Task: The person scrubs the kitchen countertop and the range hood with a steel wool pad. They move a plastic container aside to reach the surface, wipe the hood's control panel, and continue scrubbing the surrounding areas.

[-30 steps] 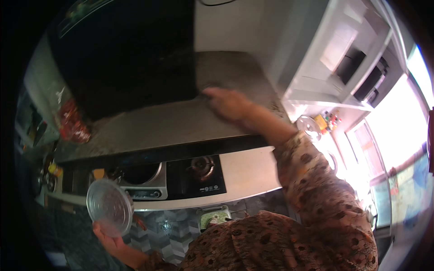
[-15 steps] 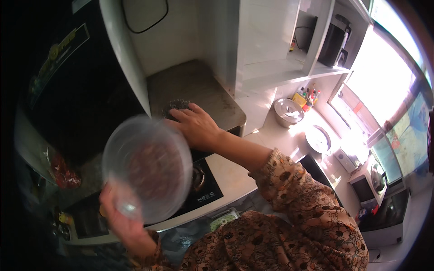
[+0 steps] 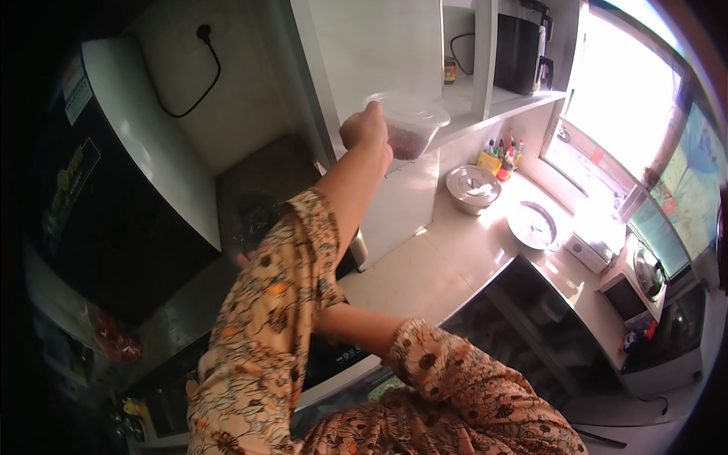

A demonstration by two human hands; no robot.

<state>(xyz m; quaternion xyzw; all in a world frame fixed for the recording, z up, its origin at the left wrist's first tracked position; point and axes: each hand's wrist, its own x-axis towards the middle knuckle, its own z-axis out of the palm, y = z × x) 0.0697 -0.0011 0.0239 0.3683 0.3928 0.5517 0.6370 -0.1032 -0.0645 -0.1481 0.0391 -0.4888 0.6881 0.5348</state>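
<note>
My left hand [image 3: 367, 136] reaches far forward and grips a clear plastic container [image 3: 409, 142] by its left side. Dark reddish-brown contents show through the lower part of it. The container is in the air, in front of a white cabinet panel. My right forearm [image 3: 356, 324] passes beneath my left sleeve. Only a bit of my right hand [image 3: 243, 260] shows past that sleeve, so its fingers are mostly hidden. Close by, a dark, crinkled, shiny thing [image 3: 256, 211] lies on a dark brown slab [image 3: 274, 168]; its kind is unclear.
A tall black-fronted appliance [image 3: 121, 159] stands at left. Ahead on the right, a lidded metal pot [image 3: 474, 188], a round pan [image 3: 531, 225] and several bottles [image 3: 509, 155] stand on the pale counter [image 3: 413, 277]. A black appliance [image 3: 519, 53] sits on the shelf. Part of a black hob [image 3: 334, 360] shows below my arms.
My left hand has carried the container from low on the left, up and across to the right. My right hand has shifted left and is now mostly behind my left arm. The view has turned right.
</note>
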